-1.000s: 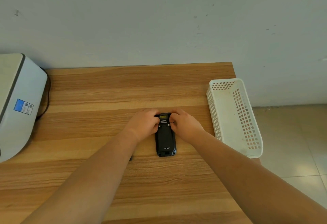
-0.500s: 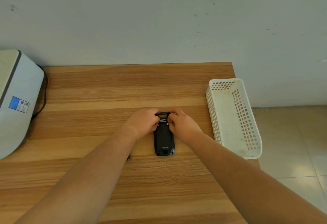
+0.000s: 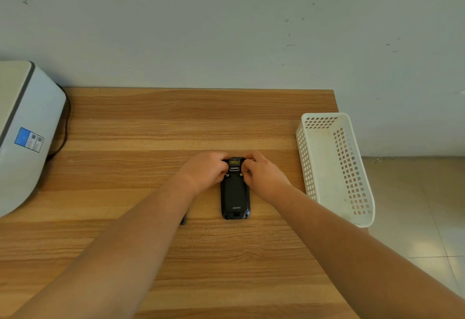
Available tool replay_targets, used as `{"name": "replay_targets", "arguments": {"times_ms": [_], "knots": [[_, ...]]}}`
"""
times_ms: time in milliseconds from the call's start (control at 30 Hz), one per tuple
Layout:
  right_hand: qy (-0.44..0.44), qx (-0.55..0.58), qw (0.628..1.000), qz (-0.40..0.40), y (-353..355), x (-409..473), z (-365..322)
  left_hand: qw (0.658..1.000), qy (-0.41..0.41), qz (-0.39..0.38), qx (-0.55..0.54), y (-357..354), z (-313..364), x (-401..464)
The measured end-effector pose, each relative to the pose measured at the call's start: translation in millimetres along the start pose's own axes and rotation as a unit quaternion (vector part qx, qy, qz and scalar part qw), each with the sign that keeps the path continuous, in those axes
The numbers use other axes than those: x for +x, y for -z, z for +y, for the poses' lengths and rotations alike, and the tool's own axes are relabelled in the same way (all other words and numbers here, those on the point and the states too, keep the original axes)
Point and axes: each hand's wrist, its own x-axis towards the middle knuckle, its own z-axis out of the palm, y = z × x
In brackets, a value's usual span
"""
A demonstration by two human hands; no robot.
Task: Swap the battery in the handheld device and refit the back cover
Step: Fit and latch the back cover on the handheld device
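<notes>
A black handheld device [image 3: 235, 194] lies face down on the wooden table [image 3: 151, 127], its back cover with the "urovo" lettering facing up. My left hand [image 3: 205, 171] grips the far left end of the device, and my right hand [image 3: 264, 175] grips the far right end. The thumbs of both press near the two small screws at the cover's top edge. A thin dark object [image 3: 183, 219] peeks out beside my left forearm; most of it is hidden.
A white perforated plastic basket [image 3: 334, 167] stands at the table's right edge, partly overhanging it. A grey-white machine [image 3: 24, 132] with a blue label and a black cable sits at the left. The wall is just behind the table.
Both hands stay clamped on the device's far end. The view has shifted slightly; the device and hands keep their place on the table.
</notes>
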Motion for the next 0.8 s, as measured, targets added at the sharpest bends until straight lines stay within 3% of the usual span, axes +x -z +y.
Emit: {"name": "replay_targets", "arguments": {"times_ms": [433, 633, 800], "knots": [[0.008, -0.010, 1.000, 0.004, -1, 0, -2, 0.998, 0.025, -0.035, 0.036, 10, 6, 8], [0.011, -0.019, 1.000, 0.012, -2, -2, -1, 0.998, 0.062, -0.023, -0.022, 9, 9, 0], [0.037, -0.032, 0.998, -0.030, 9, 2, 2, 0.987, 0.137, 0.015, -0.081, 4, 16, -27]]}}
